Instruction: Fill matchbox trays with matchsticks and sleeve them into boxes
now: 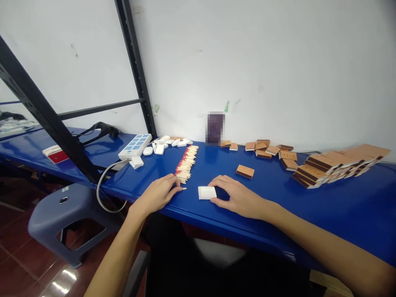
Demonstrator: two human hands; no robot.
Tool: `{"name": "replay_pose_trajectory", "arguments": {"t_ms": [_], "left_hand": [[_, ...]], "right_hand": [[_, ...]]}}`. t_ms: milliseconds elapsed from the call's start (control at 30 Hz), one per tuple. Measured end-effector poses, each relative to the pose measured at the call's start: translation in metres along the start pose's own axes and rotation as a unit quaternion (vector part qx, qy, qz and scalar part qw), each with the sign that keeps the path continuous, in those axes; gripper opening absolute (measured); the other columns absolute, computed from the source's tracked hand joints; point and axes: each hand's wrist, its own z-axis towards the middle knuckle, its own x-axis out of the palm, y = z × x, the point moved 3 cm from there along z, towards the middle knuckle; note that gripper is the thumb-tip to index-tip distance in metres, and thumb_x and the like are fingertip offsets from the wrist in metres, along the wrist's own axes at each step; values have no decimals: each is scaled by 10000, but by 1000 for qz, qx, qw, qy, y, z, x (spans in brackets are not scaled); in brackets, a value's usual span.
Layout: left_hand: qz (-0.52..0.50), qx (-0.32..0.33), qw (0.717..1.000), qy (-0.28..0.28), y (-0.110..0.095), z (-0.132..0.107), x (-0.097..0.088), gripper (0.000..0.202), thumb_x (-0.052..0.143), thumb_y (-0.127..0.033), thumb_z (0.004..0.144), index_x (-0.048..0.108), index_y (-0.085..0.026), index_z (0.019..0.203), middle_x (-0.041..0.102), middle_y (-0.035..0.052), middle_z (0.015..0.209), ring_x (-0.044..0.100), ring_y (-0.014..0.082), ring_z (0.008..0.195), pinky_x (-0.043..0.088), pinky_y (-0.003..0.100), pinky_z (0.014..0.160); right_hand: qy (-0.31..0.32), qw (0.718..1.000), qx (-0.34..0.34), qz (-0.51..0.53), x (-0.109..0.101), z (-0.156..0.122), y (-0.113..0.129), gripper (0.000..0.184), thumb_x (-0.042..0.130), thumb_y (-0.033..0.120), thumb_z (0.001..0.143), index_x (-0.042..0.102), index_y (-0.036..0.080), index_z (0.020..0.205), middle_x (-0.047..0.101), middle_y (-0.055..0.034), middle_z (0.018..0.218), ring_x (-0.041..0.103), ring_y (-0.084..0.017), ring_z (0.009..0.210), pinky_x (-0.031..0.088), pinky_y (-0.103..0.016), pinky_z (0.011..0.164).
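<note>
My right hand (pixel 233 194) grips the right end of a white matchbox tray (pixel 206 192) between thumb and fingers, low over the blue table. To its left, my left hand (pixel 162 190) is closed at the near end of a long row of red-headed matches (pixel 186 165). A pale match end (pixel 184 188) sticks out past its thumb; how many matches the fingers hold is hidden. Beyond my right hand lies a single brown matchbox sleeve (pixel 245 171), apart from both hands.
Stacked matchboxes (pixel 337 165) stand at the right, with loose ones (pixel 266 149) along the wall. More white trays (pixel 160 148) lie by a power strip (pixel 136 146) at the back left. A black shelf post (pixel 136 66) rises there; a stool (pixel 71 214) stands below.
</note>
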Motion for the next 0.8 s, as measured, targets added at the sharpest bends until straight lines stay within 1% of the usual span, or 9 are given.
{"name": "replay_pose_trajectory", "arguments": {"t_ms": [100, 267, 400, 533, 600, 667, 733, 800], "left_hand": [[27, -15, 999, -6, -5, 1, 1, 204, 446, -358, 1001, 571, -216, 923, 646, 40, 975, 622, 217, 882, 432, 329, 763], [71, -32, 997, 7, -8, 4, 5, 213, 417, -351, 1010, 554, -209, 931, 638, 47, 996, 623, 236, 884, 433, 351, 764], [55, -21, 998, -7, -10, 4, 3, 209, 403, -331, 1017, 555, -209, 942, 629, 39, 999, 617, 215, 894, 435, 335, 789], [10, 20, 999, -33, -27, 4, 0, 197, 414, -342, 1019, 540, -211, 942, 634, 24, 989, 606, 193, 900, 429, 308, 779], [4, 43, 999, -22, -37, 4, 2, 179, 425, -333, 1015, 538, -213, 945, 638, 17, 988, 603, 190, 899, 425, 304, 778], [12, 52, 999, -2, -44, 5, 5, 160, 426, -295, 1008, 548, -213, 947, 644, 15, 981, 606, 190, 892, 419, 304, 776], [21, 51, 998, 12, -47, 5, 8, 157, 419, -249, 999, 561, -211, 945, 651, 16, 978, 611, 189, 890, 414, 303, 773], [24, 49, 998, 15, -47, 6, 9, 166, 418, -236, 994, 573, -208, 943, 657, 17, 973, 614, 188, 883, 409, 301, 761]], "right_hand": [[-8, 1000, 0, -7, 0, 1, 1, 303, 576, 421, 913, 611, 234, 1149, 630, -82, 1175, 582, -263, 1100, 474, -434, 960], [-9, 1000, -8, -17, 1, 2, 0, 313, 560, 429, 924, 611, 228, 1158, 632, -85, 1173, 574, -264, 1097, 470, -448, 953], [-12, 1000, -4, -25, 4, 2, 0, 311, 566, 430, 926, 610, 218, 1149, 631, -88, 1171, 568, -262, 1085, 462, -447, 944], [-30, 999, 15, -18, 9, 6, 5, 277, 628, 436, 890, 623, 225, 1071, 637, -71, 1146, 562, -252, 1046, 449, -452, 938], [-30, 999, 25, -18, 12, 8, 9, 273, 658, 433, 870, 628, 229, 1049, 642, -61, 1130, 560, -250, 1039, 438, -460, 940], [-28, 999, 26, -19, 13, 11, 12, 272, 675, 429, 858, 630, 235, 1043, 646, -52, 1123, 561, -248, 1044, 429, -466, 945], [-29, 999, 21, -19, 15, 14, 15, 268, 685, 420, 851, 630, 240, 1041, 651, -47, 1113, 568, -246, 1043, 426, -465, 940], [-26, 999, 10, -16, 17, 19, 17, 254, 691, 400, 847, 631, 241, 1036, 658, -47, 1097, 573, -245, 1033, 426, -463, 928]]}}
